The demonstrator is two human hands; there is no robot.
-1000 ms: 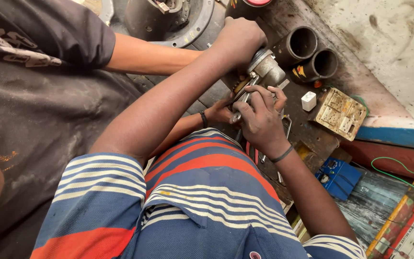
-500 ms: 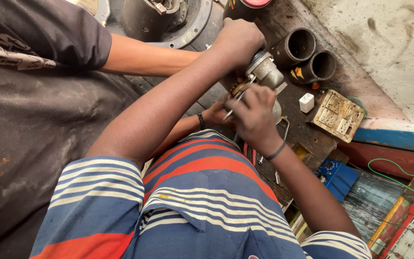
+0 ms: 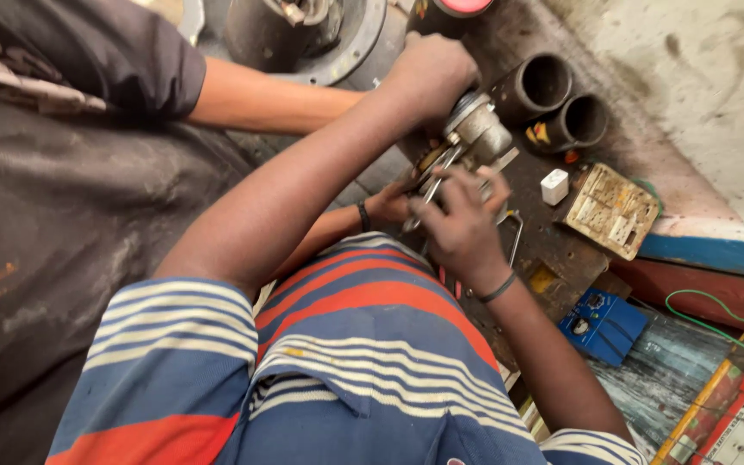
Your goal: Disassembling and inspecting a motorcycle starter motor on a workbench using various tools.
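Two hands' grip closed: left hand (image 3: 430,76) on one metal part (image 3: 475,138), right hand (image 3: 462,220) on pliers (image 3: 428,191).

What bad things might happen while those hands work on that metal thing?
The left hand steadies the grey metal motor part while the right hand works a thin metal tool at it. If the tool slips, it might jab another person's hand right beside it. The small white plug nearby might also get knocked off the dark workbench.

Small grey metal motor housing (image 3: 480,133), cylindrical, tilted on the dark table (image 3: 561,250); thin metal tool (image 3: 428,194) laid against its lower end.
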